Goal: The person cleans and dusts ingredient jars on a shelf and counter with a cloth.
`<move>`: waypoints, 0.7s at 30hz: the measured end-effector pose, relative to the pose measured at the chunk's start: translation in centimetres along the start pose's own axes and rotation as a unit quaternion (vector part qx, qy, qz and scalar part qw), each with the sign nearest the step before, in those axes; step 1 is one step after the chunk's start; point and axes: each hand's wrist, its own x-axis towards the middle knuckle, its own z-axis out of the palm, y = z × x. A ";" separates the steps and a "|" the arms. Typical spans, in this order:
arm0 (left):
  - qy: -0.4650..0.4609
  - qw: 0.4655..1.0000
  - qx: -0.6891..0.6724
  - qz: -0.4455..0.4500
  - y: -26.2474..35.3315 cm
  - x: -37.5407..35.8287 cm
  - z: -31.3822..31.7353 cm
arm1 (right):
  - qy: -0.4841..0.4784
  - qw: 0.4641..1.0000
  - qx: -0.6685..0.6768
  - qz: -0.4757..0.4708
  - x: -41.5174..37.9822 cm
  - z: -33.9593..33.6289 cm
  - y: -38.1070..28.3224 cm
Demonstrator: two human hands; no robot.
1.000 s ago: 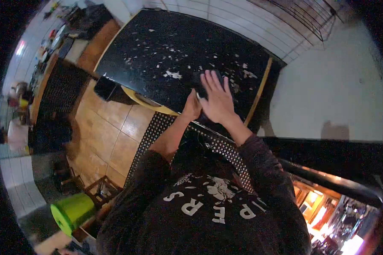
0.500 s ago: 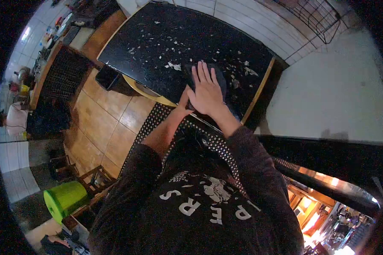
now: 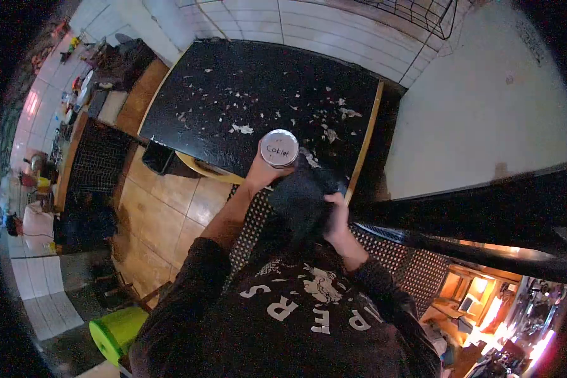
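My left hand (image 3: pixel 263 174) is wrapped round a round jar (image 3: pixel 280 149), whose pale lid faces me with handwriting that looks like "Coklat". The jar is held over the near edge of a black tabletop (image 3: pixel 246 63). In my right hand (image 3: pixel 338 217), somewhat blurred, is a black cloth (image 3: pixel 301 198) hanging bunched just below and right of the jar. Pale flakes and scraps lie scattered over the tabletop, including a larger white scrap (image 3: pixel 241 129). The lower part of the jar is hidden from this angle.
A yellow curved piece (image 3: pixel 205 167) sits along the table's front left edge. White tiled wall (image 3: pixel 252 22) stands behind, and a pale panel (image 3: pixel 466 120) rises to the right. A green bucket (image 3: pixel 116 331) is at lower left on the floor.
My right hand, earlier flat on the dark cloth against the tabletop, has lifted it and drawn it back toward me. My left hand now shows holding the jar upright.
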 end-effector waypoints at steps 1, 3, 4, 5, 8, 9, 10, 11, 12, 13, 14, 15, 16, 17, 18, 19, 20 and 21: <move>0.019 1.000 0.016 0.007 -0.1 -0.1 0.1 | -0.020 0.996 0.072 -0.040 0.4 -1.8 -0.1; 0.040 0.999 0.003 0.015 -0.9 -0.4 0.4 | -0.121 0.979 0.151 -0.069 -0.4 -2.1 -0.8; 0.036 0.999 0.000 0.011 -1.5 -0.2 0.3 | -0.206 0.964 0.155 -0.059 -1.0 -0.6 -2.4; 0.039 0.999 -0.021 0.002 -1.5 -0.1 0.4 | -0.153 0.963 0.199 -0.099 -1.3 1.0 -3.0; 0.037 0.999 -0.016 -0.017 0.1 0.0 0.3 | 0.002 0.935 -0.186 -0.301 -1.8 5.8 -5.1; 0.050 0.997 0.046 0.028 -0.6 0.4 -0.1 | 0.015 0.895 -0.276 -0.350 -1.3 7.1 -5.3; 0.065 0.989 0.109 0.074 -1.3 0.7 -0.4 | 0.026 0.843 -0.363 -0.395 -0.4 8.4 -5.3; 0.058 0.994 -0.034 0.086 -1.0 0.7 0.1 | 0.065 0.695 -0.532 -0.479 1.5 8.9 -4.8; 0.061 0.994 -0.035 0.084 -1.7 0.7 -0.1 | -0.017 0.623 -0.570 -0.535 2.3 10.7 -4.6; 0.042 0.994 0.051 0.085 -2.9 0.9 -0.3 | -0.053 0.549 -0.641 -0.534 4.7 10.7 -3.5; 0.023 0.986 0.138 0.088 -3.8 1.3 -0.7 | -0.103 0.535 -0.692 -0.474 6.2 10.3 -1.9; 0.023 0.987 0.137 0.087 -3.8 1.4 -1.1 | -0.099 0.418 -0.746 -0.509 7.0 9.5 0.0; 0.021 0.998 0.042 0.040 -3.7 1.5 -1.5 | -0.091 0.293 -0.787 -0.535 7.0 8.9 1.7; 0.016 0.998 -0.054 -0.006 -3.6 1.9 -1.7 | -0.132 0.333 -0.780 -0.513 5.9 8.4 2.5; 0.013 0.987 -0.151 -0.052 -3.5 2.4 -1.6 | -0.174 0.370 -0.772 -0.487 4.8 7.7 2.7; 0.010 0.963 -0.250 -0.101 -3.6 2.8 -1.4 | -0.193 0.415 -0.768 -0.447 4.2 6.9 2.4; 0.011 0.960 -0.258 -0.106 -2.7 2.9 -1.0 | -0.192 0.415 -0.773 -0.439 3.7 7.1 1.3; -0.003 0.955 -0.277 -0.111 -0.9 3.0 -0.8 | -0.198 0.429 -0.776 -0.417 3.1 7.9 -0.1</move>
